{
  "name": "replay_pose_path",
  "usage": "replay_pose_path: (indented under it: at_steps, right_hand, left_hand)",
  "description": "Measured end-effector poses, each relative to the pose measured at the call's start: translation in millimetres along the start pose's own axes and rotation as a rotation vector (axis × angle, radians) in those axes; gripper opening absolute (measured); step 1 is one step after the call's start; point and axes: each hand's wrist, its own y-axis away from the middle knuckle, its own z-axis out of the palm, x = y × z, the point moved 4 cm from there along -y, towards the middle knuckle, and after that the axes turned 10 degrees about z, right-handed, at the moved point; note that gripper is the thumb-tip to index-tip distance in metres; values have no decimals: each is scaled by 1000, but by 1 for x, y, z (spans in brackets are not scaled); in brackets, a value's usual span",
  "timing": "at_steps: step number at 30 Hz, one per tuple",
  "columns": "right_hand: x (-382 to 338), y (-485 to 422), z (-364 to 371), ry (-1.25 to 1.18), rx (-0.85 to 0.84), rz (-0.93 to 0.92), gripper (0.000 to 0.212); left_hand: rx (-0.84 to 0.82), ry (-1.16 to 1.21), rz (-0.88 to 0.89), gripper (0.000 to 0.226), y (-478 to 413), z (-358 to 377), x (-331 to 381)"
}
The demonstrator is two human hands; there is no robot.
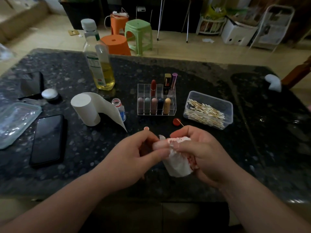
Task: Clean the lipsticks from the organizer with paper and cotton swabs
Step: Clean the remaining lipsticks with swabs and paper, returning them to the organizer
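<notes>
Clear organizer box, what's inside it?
The organizer holds five capped lipsticks in front, a red lipstick, black-gold tube and purple tube behind. Front row hides their bottoms.

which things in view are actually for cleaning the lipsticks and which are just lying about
For the job: lipstick, stained paper, organizer, cotton swabs, paper roll.
Lying about: phone, clear plastic lid, green stool.
</notes>
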Motion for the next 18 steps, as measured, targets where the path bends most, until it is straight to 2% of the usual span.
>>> replay_pose_path:
  at_steps: [2,4,7,9,13,16,18]
  right_hand:
    - [-2,3,-3,153,48,-93,20]
    - [-5,8,0,295,60,-191,22]
    - [-8,14,5,343,55,-300,26]
    - [-9,14,6,334,51,-308,28]
    - [-8,5,2,176,14,-172,22]
    - [-4,0,7,-148,-99,41,27]
    - [-2,0,11,-281,-129,173,25]
  left_hand:
    - [-33,262,-197,53,-1,5,-1]
    - [-44,468,-346,59,-1,11,-3]
    - [-97,637,-375,46,-3,14,-1]
    - [-80,683,-354,34,-4,12,2]
    - [75,498,-203,29,-7,4,4]
    - [155,164,-9,20,-2,-4,7]
    - [150,-51,105,18,1,-7,9]
